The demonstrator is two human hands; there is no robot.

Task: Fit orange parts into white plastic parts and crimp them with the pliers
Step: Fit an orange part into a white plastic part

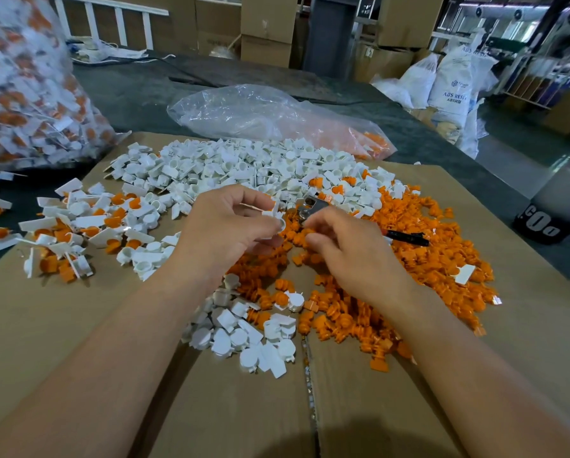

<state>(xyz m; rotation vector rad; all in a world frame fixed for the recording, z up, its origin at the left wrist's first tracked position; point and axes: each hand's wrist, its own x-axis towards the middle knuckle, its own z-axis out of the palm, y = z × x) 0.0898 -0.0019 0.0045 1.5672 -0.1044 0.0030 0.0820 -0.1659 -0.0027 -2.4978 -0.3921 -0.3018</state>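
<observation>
Spreading across a flat sheet of cardboard, a heap of loose white plastic parts was seen on the far side, and a heap of orange parts lay to the right of the middle. A smaller cluster of white parts was scattered on the near side, between the two forearms.

One white part was pinched between the thumb and curled fingers of the left hand, raised above the middle of the sheet. The right hand was held just beside it, fingers curled down over the orange heap. Whether an orange part was gripped there could not be told.

The pliers were partly hidden by the right hand: the metal head showed just beyond the fingertips and a black handle stuck out on the right. It could not be told whether they were held or merely lay beneath the hand.

Fitted white-and-orange pieces were piled at the left edge of the sheet. A large clear bag of such pieces stood at the far left, and a flatter clear bag, orange parts showing in its right end, lay beyond the white heap. White sacks were stacked at the far right.
</observation>
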